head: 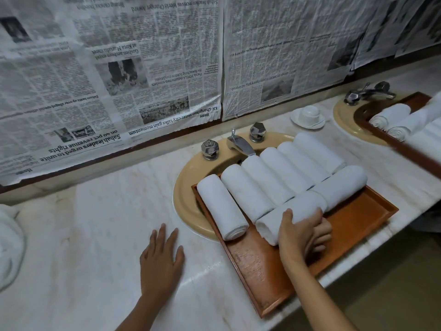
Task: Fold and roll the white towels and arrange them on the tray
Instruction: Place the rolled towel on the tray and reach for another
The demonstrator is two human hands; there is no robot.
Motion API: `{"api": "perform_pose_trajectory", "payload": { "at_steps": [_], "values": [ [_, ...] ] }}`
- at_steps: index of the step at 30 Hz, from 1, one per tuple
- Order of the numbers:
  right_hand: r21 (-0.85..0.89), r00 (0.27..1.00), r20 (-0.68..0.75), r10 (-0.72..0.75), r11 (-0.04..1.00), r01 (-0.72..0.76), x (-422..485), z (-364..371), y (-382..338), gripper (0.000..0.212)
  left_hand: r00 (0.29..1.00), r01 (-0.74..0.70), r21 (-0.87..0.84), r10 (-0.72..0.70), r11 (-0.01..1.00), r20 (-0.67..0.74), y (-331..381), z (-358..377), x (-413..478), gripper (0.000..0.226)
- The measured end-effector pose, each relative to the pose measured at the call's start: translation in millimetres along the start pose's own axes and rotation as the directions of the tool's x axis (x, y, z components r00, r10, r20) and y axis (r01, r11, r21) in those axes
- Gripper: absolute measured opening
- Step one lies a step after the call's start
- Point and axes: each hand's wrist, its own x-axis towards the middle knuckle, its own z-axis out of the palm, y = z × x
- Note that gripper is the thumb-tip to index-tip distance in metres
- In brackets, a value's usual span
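Eight rolled white towels (245, 192) are being carried by one wooden tray (346, 235), six behind and two in front. The near front roll (267, 225) is being gripped by the curled right hand (300, 232), while the left hand (162, 256) is being rested flat on the counter (95, 235). "Sabah leaders urged to unite" is being displayed upside down on the newspaper (95, 91).
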Motion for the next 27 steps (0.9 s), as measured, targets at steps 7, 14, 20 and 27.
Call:
{"api": "perform_pose_trajectory", "payload": {
  "at_steps": [7, 14, 20, 27],
  "values": [
    [0.162, 0.723, 0.122, -0.68, 0.732, 0.661, -108.7, 21.8, -27.2, 0.025, 0.995, -0.097, -0.031, 0.097, 0.995, -0.013, -32.0, 2.5, -42.4, 0.05],
    [0.249, 0.256, 0.647, -0.718, 0.517, 0.819, -211.7, 99.9, -16.6, 0.047, 0.995, 0.002, -0.031, -0.005, 1.0, -0.098, -103.7, -21.9, -81.4, 0.046],
    [0.12, 0.061, 0.755, -0.653, 0.229, 0.966, -254.8, 158.3, -16.5, 0.069, 0.951, 0.212, -0.028, -0.213, 0.977, -0.223, -190.1, -58.8, -116.5, 0.044],
    [0.043, 0.089, 0.762, -0.641, 0.187, 0.981, -279.3, 182.3, -46.1, 0.074, 0.711, 0.497, -0.192, -0.524, 0.846, -0.47, -296.5, -134.6, -112.3, 0.046]
  ]
}}
